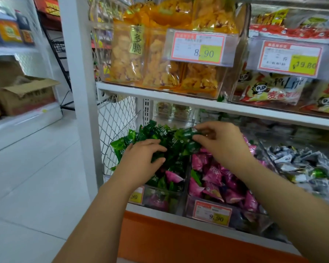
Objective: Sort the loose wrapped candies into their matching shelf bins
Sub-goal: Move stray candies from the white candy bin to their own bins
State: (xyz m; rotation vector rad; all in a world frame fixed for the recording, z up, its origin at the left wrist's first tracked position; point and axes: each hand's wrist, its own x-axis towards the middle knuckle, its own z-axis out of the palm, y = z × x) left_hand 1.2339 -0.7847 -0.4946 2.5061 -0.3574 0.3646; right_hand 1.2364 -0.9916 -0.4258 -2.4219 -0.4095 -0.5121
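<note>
Three clear bins stand side by side on the lower shelf. The left bin (160, 198) is heaped with green wrapped candies (152, 132), with a few pink ones (172, 176) mixed in near its front. The middle bin (241, 215) holds pink candies (215, 173) and a stray green one (196, 176). The right bin holds silver-grey candies (300, 160) with a green one (318, 172) among them. My left hand (141, 158) rests on the green heap, fingers loosely curved. My right hand (222, 143) pinches green candies (193, 138) over the green heap's right side.
The upper shelf (160, 93) carries clear boxes of orange snack bags (160, 69) and panda-print packets (270, 88), with price tags hanging in front. A white post (80, 92) and wire mesh (116, 118) bound the left side. A cardboard box (25, 93) sits far left.
</note>
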